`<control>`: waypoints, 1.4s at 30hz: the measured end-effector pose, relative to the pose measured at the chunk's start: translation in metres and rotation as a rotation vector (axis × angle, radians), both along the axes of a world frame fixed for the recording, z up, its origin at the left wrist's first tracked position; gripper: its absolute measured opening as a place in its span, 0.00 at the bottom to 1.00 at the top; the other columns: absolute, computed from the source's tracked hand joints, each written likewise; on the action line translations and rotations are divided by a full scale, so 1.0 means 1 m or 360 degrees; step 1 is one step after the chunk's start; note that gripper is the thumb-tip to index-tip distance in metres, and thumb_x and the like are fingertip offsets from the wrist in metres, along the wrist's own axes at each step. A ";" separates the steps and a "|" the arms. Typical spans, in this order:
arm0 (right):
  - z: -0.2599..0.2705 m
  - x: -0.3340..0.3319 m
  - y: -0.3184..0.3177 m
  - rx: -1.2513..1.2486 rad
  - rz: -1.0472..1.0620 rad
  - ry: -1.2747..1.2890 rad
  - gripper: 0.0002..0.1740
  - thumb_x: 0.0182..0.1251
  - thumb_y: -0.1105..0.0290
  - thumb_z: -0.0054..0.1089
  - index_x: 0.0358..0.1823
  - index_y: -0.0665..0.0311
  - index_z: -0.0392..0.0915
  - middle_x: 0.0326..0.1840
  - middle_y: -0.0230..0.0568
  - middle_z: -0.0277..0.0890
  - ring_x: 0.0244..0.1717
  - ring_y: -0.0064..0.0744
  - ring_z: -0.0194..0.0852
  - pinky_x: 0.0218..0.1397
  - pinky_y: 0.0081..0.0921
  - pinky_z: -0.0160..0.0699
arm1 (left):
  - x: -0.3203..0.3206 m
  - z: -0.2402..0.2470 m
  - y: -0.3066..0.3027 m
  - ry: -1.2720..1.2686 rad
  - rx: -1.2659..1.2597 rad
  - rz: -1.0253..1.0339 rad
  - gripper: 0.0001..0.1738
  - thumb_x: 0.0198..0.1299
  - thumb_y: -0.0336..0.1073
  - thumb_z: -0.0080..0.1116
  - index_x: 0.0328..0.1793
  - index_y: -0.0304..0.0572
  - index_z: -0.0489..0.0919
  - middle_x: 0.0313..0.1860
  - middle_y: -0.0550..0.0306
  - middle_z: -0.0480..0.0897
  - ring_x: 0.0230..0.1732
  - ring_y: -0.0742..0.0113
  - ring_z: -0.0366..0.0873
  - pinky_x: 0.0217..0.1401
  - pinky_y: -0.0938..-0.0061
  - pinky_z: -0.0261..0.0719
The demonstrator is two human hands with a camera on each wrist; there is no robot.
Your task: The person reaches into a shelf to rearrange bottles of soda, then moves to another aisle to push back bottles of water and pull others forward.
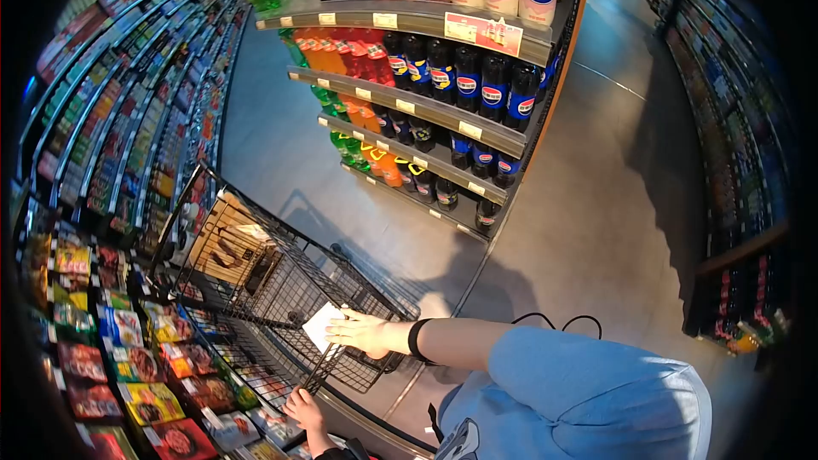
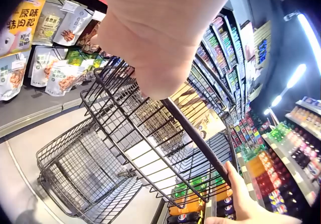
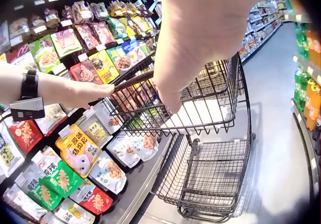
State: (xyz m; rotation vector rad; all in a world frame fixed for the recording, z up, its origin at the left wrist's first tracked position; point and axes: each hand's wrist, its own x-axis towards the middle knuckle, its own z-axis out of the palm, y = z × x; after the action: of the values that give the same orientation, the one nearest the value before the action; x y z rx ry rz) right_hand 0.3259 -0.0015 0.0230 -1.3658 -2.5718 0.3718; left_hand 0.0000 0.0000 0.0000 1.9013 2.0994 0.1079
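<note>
A black wire shopping cart [image 1: 281,290] stands tilted across the head view, with its handle [image 2: 195,136] toward me. My right hand [image 1: 362,336] holds the handle's right end, its fingers lying over the bar beside a white panel [image 1: 320,328]. At the handle's other end is my left hand [image 1: 305,413], fingers over the bar. The right wrist view shows the left hand [image 3: 83,91] from the side, a black band at its wrist. There the thumb of my right hand [image 3: 195,43] hangs below the bar. A brown slatted crate-like thing [image 1: 226,238] sits at the cart's far end.
Low shelves of bagged snacks [image 3: 85,158] run close along the cart's left side. A shelf end with several tiers of soda bottles [image 1: 464,77] stands ahead. Grey floor [image 1: 579,170] extends to the right, and a tall stocked shelf [image 1: 724,136] lines the far right.
</note>
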 end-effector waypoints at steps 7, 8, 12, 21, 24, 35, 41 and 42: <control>0.008 0.025 0.085 -0.0124 -0.0088 -0.0026 0.56 0.46 0.64 0.63 0.79 0.59 0.46 0.83 0.40 0.41 0.84 0.36 0.32 0.83 0.51 0.20 | 0.015 -0.017 0.103 0.0210 0.0275 -0.0163 0.19 0.74 0.49 0.40 0.60 0.51 0.76 0.56 0.47 0.77 0.62 0.48 0.66 0.73 0.52 0.52; 0.008 0.028 0.095 -0.0143 -0.0106 -0.0029 0.56 0.46 0.64 0.64 0.79 0.59 0.46 0.83 0.40 0.42 0.84 0.36 0.32 0.83 0.51 0.20 | 0.017 -0.015 0.117 0.0135 0.0144 -0.0130 0.19 0.74 0.50 0.41 0.60 0.55 0.76 0.60 0.45 0.73 0.67 0.45 0.60 0.74 0.51 0.51; 0.005 0.027 0.140 -0.0162 -0.0152 -0.0016 0.58 0.46 0.58 0.67 0.79 0.58 0.46 0.84 0.39 0.41 0.84 0.35 0.30 0.83 0.50 0.19 | 0.027 0.005 0.166 0.0184 -0.0080 -0.0124 0.20 0.73 0.54 0.40 0.62 0.60 0.73 0.64 0.45 0.69 0.72 0.45 0.54 0.68 0.37 0.56; -0.010 0.012 0.256 0.0001 -0.0266 0.0377 0.58 0.40 0.62 0.69 0.78 0.60 0.51 0.82 0.42 0.45 0.83 0.37 0.37 0.83 0.55 0.23 | 0.032 0.014 0.300 0.0510 0.0027 -0.0051 0.20 0.73 0.56 0.37 0.61 0.60 0.71 0.62 0.52 0.70 0.70 0.49 0.59 0.61 0.25 0.57; 0.019 0.009 0.299 -0.0167 -0.0296 0.0127 0.57 0.41 0.62 0.69 0.77 0.59 0.52 0.81 0.45 0.46 0.83 0.39 0.36 0.82 0.54 0.27 | 0.031 0.013 0.347 0.0534 0.0096 -0.0088 0.21 0.73 0.57 0.37 0.61 0.59 0.71 0.61 0.52 0.70 0.71 0.51 0.58 0.62 0.24 0.56; 0.008 -0.011 0.434 -0.0045 -0.0475 -0.0030 0.49 0.45 0.64 0.66 0.74 0.58 0.57 0.78 0.44 0.51 0.82 0.44 0.37 0.82 0.51 0.30 | 0.037 0.012 0.476 0.0519 0.0366 -0.0151 0.21 0.74 0.55 0.38 0.59 0.52 0.72 0.57 0.50 0.72 0.70 0.50 0.61 0.65 0.24 0.53; -0.013 -0.014 0.479 0.0070 -0.0491 0.0067 0.51 0.40 0.67 0.68 0.73 0.59 0.58 0.77 0.46 0.51 0.82 0.47 0.37 0.82 0.55 0.33 | 0.038 -0.004 0.517 0.0411 0.0622 -0.0126 0.17 0.73 0.51 0.44 0.56 0.52 0.74 0.55 0.55 0.72 0.69 0.50 0.61 0.64 0.26 0.56; -0.011 -0.015 0.484 0.0058 -0.0520 0.0086 0.51 0.40 0.68 0.68 0.72 0.59 0.58 0.77 0.46 0.51 0.82 0.47 0.36 0.81 0.55 0.34 | 0.038 -0.009 0.523 0.0370 0.0664 -0.0129 0.17 0.73 0.51 0.44 0.57 0.53 0.74 0.56 0.55 0.72 0.70 0.50 0.60 0.65 0.27 0.54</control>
State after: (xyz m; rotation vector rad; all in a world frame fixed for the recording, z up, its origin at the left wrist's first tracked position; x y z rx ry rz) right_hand 0.3111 0.4824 0.0121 -1.6996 -2.2469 0.2991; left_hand 0.0379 0.5230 -0.0087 2.3340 2.2839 0.3470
